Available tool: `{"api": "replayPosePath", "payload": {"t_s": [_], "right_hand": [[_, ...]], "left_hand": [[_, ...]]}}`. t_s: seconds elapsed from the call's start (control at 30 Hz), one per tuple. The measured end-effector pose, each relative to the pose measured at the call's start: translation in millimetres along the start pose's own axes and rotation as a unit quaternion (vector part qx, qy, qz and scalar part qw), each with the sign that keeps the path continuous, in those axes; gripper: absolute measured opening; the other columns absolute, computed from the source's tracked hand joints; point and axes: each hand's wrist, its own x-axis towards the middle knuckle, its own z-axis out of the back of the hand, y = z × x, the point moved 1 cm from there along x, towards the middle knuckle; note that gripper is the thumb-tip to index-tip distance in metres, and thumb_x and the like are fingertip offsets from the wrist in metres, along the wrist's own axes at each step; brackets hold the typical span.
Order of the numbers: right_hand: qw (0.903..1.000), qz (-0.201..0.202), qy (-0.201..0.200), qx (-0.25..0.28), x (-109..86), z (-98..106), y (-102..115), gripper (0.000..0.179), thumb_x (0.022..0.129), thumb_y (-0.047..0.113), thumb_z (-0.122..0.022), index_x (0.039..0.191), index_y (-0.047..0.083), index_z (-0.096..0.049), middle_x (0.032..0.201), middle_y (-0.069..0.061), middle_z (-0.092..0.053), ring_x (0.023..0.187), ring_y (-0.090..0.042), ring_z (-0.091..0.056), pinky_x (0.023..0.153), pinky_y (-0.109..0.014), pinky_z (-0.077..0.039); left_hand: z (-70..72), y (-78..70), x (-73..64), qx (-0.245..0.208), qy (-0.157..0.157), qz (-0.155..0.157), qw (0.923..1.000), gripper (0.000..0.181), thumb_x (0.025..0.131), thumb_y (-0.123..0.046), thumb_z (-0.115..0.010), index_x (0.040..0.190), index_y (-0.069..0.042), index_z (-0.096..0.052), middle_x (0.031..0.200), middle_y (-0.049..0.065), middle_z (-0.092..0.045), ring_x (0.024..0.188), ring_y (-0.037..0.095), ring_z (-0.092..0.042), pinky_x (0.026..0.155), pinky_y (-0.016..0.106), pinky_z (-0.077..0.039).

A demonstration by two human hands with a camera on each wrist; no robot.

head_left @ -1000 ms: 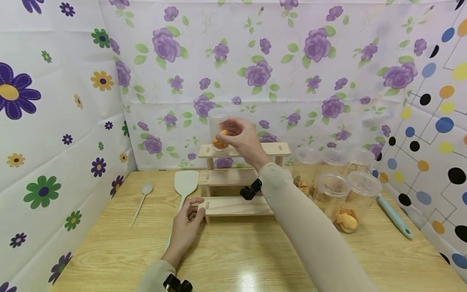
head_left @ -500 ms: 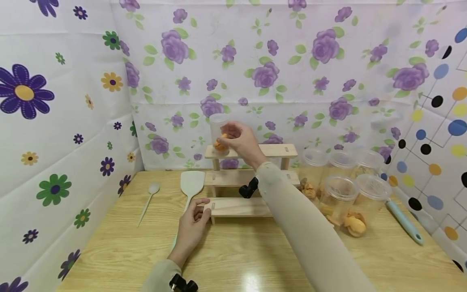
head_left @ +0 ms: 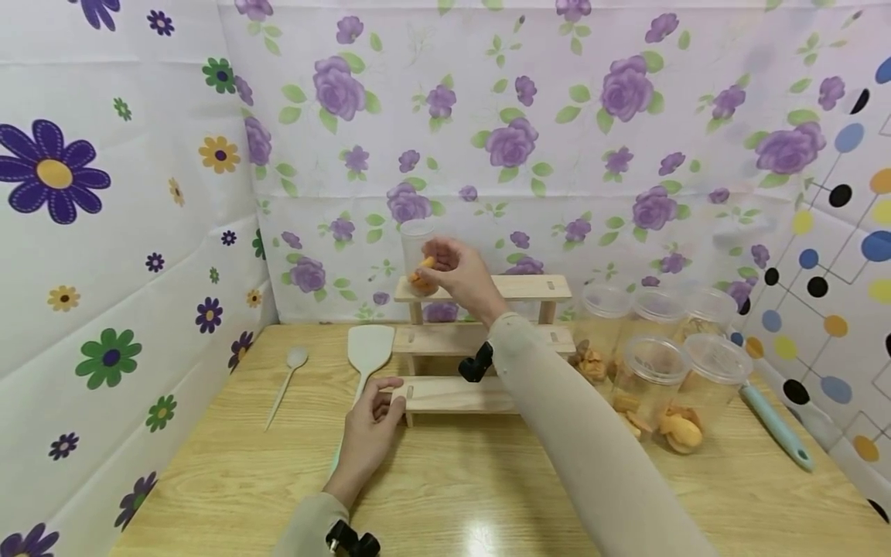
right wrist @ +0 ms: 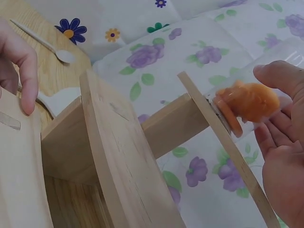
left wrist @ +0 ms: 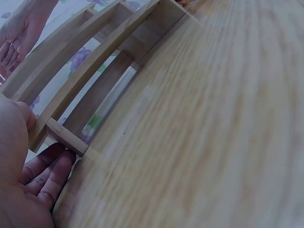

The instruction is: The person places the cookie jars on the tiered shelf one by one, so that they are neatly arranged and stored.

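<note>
A clear plastic jar (head_left: 416, 246) with orange pieces inside stands upright at the left end of the top shelf of a three-tier wooden rack (head_left: 452, 394). My right hand (head_left: 462, 278) holds this jar from the right, thumb on the near side and fingers behind, as the right wrist view shows beside the orange pieces (right wrist: 251, 99). My left hand (head_left: 369, 433) grips the left corner of the lowest shelf. In the left wrist view, the thumb lies over the board while the other fingers (left wrist: 57, 178) curl beneath by the rack's leg (left wrist: 68, 136).
Several lidded clear jars (head_left: 654, 363) with food pieces stand right of the rack. Beyond them lies a light-blue handle (head_left: 776, 425). A pale spatula (head_left: 370, 348) and a white spoon (head_left: 296, 359) lie on the wooden table (head_left: 230, 480) to the left. Patterned cloth (head_left: 445, 116) hangs behind.
The head view has shifted a little, so the whole scene sits farther right. My right hand stays at the jar, its fingers slightly lower on it. The left hand keeps its grip on the rack.
</note>
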Motion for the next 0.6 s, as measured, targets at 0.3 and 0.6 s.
{"api": "replayPosePath", "payload": {"t_s": [0.3,0.6], "right_hand": [[0.9998,-0.015,0.003,-0.011,-2.7,5.8,2.5,0.073,0.103,0.015,-0.084,0.166,0.005,-0.049,0.165,-0.016,-0.055,0.148,-0.029,-0.058,0.123,-0.04,-0.047],[0.9999,0.009,-0.01,-0.001,-12.0,12.7,17.9,0.082,0.101,0.017,-0.086,0.17,0.006,-0.043,0.169,-0.01,-0.053,0.156,-0.026,-0.05,0.129,-0.039,-0.04]], "left_hand": [[-0.3,2.4,0.6,0.011,0.001,0.011,0.9999,0.027,0.113,-0.018,-0.07,0.139,-0.022,-0.07,0.111,0.004,-0.078,0.095,0.016,-0.071,0.081,0.024,-0.056],[1.5,3.3,0.4,0.01,0.008,0.015,0.9998,0.028,0.113,-0.019,-0.069,0.14,-0.025,-0.069,0.112,0.003,-0.078,0.098,0.019,-0.072,0.083,0.026,-0.057]]}}
